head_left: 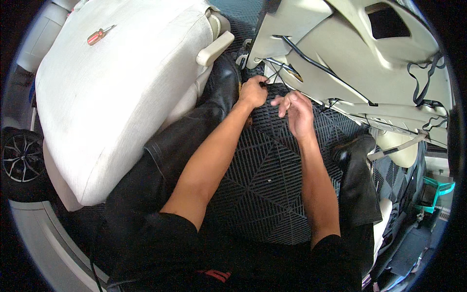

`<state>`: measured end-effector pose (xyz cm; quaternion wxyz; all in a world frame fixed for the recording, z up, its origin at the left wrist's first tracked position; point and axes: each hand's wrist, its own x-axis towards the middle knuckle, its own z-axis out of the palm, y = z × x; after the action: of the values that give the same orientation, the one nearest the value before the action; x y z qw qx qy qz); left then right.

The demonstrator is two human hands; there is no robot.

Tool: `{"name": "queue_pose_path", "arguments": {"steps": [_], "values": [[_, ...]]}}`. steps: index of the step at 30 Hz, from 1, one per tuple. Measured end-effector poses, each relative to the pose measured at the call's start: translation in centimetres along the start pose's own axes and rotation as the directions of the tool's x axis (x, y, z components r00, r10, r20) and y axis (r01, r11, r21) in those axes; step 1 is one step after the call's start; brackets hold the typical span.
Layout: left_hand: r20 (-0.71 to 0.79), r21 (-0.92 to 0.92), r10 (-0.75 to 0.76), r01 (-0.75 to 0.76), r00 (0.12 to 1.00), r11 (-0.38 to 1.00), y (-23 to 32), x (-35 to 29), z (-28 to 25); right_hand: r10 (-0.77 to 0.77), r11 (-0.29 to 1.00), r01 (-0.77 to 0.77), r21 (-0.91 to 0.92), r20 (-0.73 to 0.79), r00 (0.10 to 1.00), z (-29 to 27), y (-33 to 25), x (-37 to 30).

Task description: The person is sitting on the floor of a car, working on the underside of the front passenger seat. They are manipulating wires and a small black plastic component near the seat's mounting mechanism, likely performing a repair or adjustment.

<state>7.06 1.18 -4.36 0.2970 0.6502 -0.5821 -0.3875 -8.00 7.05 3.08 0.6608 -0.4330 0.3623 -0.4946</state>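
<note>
My left hand [254,91] is closed around a black cable [263,84], whose dark end shows at the fingertips. From there thin black wire leads up toward the lower edge of a beige trim panel [318,53]. A little to the right, my right hand [298,111] is raised with its fingers loosely bent and apart, nothing visible in them. A thin wire passes close to its fingertips. A thicker black cable [316,64] lies slantwise along the panel, coming out of a slot near its top.
A white-covered seat [121,87] with a beige armrest [215,48] stands at left; a red-handled screwdriver [99,36] lies on it. Below me is black ribbed floor matting [267,190]. A black strap [422,87] hangs on the panel; a turquoise stool-like object [435,192] sits far right.
</note>
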Motion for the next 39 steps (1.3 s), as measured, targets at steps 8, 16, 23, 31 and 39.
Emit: {"name": "queue_pose_path", "arguments": {"steps": [8,16,23,31,39], "values": [[-0.057,-0.037,0.062,-0.064,0.996,0.997,0.2,-0.9,-0.9,0.158,0.835,-0.294,0.465,0.310,0.938,2.9,-3.8,-4.3],[0.067,0.245,0.720,-0.711,0.690,0.659,6.2,-11.2,-0.8,-0.127,0.869,0.012,0.494,0.201,0.971,1.7,-8.4,-4.2],[0.187,-0.682,0.530,-0.279,0.827,0.676,17.8,-21.6,0.3,-0.046,0.997,0.043,0.069,0.040,0.998,-3.3,-4.8,-4.0],[0.214,-0.858,0.465,-0.062,0.859,0.510,22.4,-21.9,-6.4,-0.007,0.997,-0.017,-0.070,-0.342,0.940,5.5,6.7,-10.0],[0.492,-0.268,0.484,-0.404,0.723,0.875,16.2,-16.9,-1.6,0.555,0.827,-0.364,-0.428,0.525,0.645,3.5,23.4,-20.2]]}}
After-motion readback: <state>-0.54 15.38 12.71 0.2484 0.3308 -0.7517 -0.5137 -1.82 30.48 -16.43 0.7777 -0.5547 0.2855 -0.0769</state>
